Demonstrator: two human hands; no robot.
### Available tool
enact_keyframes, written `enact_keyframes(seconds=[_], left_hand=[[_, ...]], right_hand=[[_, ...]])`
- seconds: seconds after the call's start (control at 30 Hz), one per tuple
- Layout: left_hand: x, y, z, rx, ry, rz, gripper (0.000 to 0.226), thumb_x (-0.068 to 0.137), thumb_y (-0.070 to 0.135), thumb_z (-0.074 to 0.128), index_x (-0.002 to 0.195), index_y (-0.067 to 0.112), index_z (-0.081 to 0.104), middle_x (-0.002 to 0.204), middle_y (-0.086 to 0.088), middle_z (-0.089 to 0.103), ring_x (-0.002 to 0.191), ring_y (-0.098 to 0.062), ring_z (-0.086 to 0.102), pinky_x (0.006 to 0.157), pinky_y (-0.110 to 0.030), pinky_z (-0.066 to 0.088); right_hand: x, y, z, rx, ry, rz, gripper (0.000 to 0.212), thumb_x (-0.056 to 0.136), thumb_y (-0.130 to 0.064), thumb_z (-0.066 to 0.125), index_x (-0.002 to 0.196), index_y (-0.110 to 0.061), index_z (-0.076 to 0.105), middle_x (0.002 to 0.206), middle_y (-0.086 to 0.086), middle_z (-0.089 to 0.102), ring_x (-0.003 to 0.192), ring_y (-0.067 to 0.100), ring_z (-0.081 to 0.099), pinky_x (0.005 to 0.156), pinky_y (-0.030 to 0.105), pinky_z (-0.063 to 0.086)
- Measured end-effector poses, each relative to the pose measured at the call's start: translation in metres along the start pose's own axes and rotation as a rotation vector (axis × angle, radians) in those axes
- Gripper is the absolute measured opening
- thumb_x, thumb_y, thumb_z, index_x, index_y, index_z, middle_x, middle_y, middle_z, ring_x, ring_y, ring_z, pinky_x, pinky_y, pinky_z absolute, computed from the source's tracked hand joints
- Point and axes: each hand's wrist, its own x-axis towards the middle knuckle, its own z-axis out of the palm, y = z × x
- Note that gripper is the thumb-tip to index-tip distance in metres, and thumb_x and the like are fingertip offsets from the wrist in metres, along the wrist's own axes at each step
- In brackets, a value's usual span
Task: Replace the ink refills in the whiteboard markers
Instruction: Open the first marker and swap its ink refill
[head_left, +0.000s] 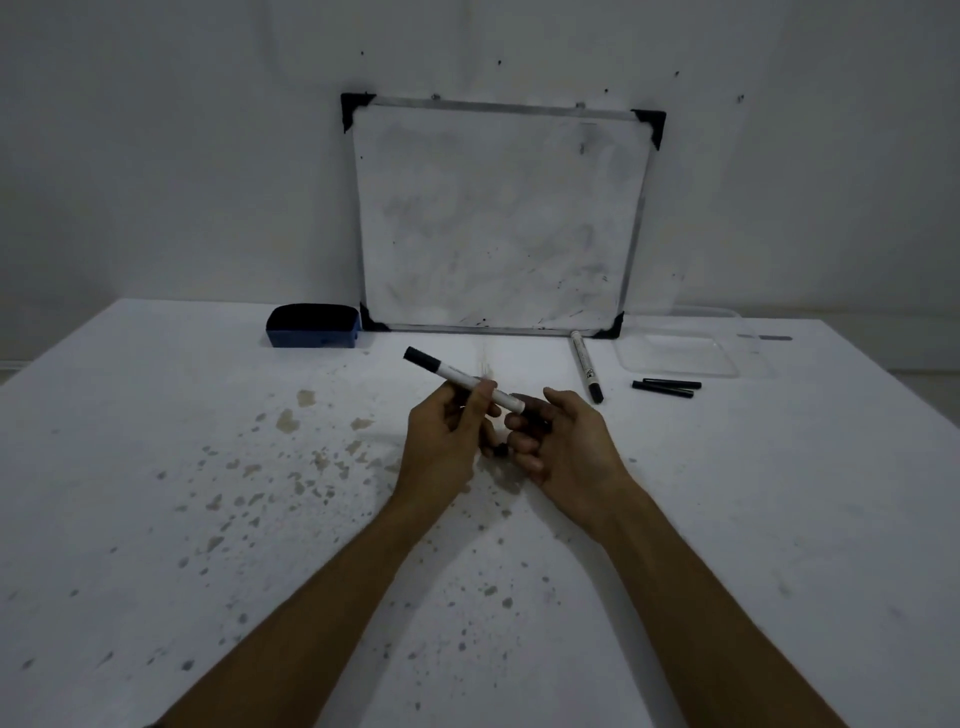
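I hold a white marker (464, 382) with a black cap, tilted up to the left. A second marker (586, 365) lies on the table, two black refills (665, 387) just beside it.

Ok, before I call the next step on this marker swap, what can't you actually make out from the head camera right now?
- Near end of the held marker: hidden between the left hand and right hand, so whether its end plug is off is unclear.
- Small dark piece below the fingers: mostly covered, cannot be identified.
- Label on the second marker: too small.
- Two black refills: used or new, cannot tell.
- Clear tray: contents faint in dim light.
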Motion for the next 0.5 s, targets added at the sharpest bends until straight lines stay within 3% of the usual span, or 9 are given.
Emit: enact_keyframes(seconds=[0.07,0.2,0.37,0.5], left_hand=[[0.003,0.001,-0.001,-0.086,0.026,-0.054,0.026,0.104,0.027,0.060,0.101,0.004,0.072,0.082,-0.005,0.070,0.058,-0.010,0.061,0.053,-0.020,0.052],[0.006,-0.003,-0.006,-0.169,0.025,-0.158,0.027,0.103,0.034,0.060,0.105,0.013,0.076,0.082,0.005,0.073,0.062,-0.012,0.062,0.056,-0.033,0.050],[0.009,-0.002,-0.009,-0.277,0.058,-0.195,0.028,0.105,0.030,0.058,0.107,0.007,0.074,0.086,-0.001,0.069,0.058,-0.012,0.058,0.052,-0.021,0.051],[0.011,-0.005,-0.009,-0.286,0.047,-0.190,0.027,0.105,0.031,0.058,0.106,0.009,0.074,0.084,0.001,0.070,0.058,-0.013,0.057,0.054,-0.023,0.052]], right_hand=[[-0.002,-0.004,-0.002,0.004,-0.030,-0.014,0.040,0.098,-0.030,0.041,0.108,0.001,0.065,0.077,0.010,0.055,0.056,0.016,0.041,0.045,0.025,0.031],[-0.001,-0.007,-0.004,0.012,-0.037,-0.027,0.044,0.098,-0.029,0.041,0.113,0.002,0.069,0.078,0.011,0.059,0.057,0.017,0.045,0.043,0.025,0.035],[-0.001,-0.009,-0.012,-0.108,0.008,-0.053,0.025,0.098,-0.014,0.053,0.113,-0.002,0.070,0.080,0.009,0.062,0.058,0.014,0.048,0.045,0.022,0.038],[-0.006,-0.012,-0.021,-0.254,0.056,-0.111,0.019,0.098,-0.013,0.062,0.112,-0.004,0.070,0.087,0.011,0.071,0.062,0.014,0.055,0.052,0.022,0.041]])
